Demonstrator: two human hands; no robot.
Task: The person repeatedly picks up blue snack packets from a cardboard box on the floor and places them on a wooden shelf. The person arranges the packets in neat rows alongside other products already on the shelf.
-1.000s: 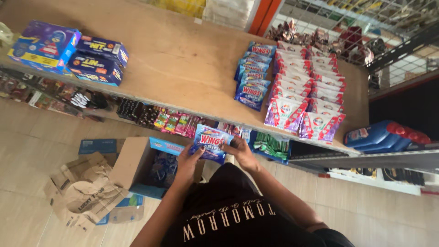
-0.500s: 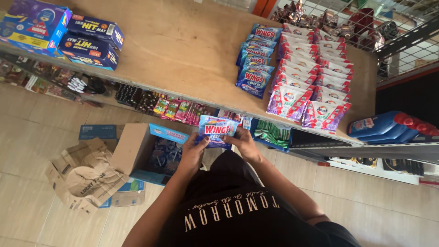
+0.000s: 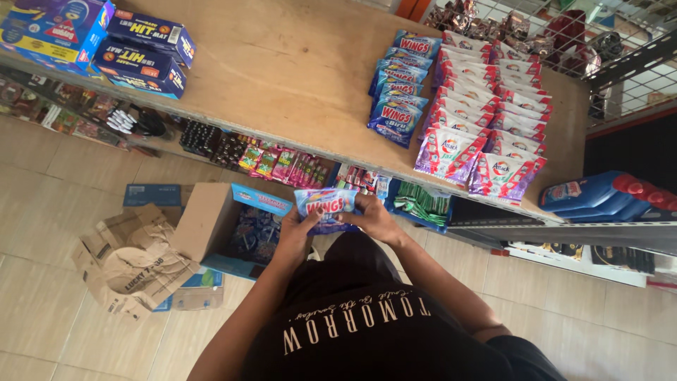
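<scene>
Both of my hands hold a small stack of blue and purple detergent sachets [image 3: 326, 204] in front of my chest, just below the shelf's front edge. My left hand [image 3: 296, 227] grips the stack's left end. My right hand [image 3: 374, 215] grips its right end. On the wooden shelf [image 3: 282, 77] above lies a row of the same blue sachets [image 3: 398, 88], with white and purple sachets [image 3: 486, 120] beside them. Under my left hand stands an open cardboard box [image 3: 211, 219] with more blue packets inside.
Blue boxes [image 3: 92, 39] sit at the shelf's left end. Small hanging packets [image 3: 282, 162] line the lower shelf. Blue bottles with red caps [image 3: 606, 194] lie at the right. Torn cardboard [image 3: 127, 261] lies on the tiled floor. A wire rack [image 3: 599, 42] holds goods behind.
The sachet stack in my hands has stayed near my chest while my view has shifted slightly; the grip of both hands has closed in on it.
</scene>
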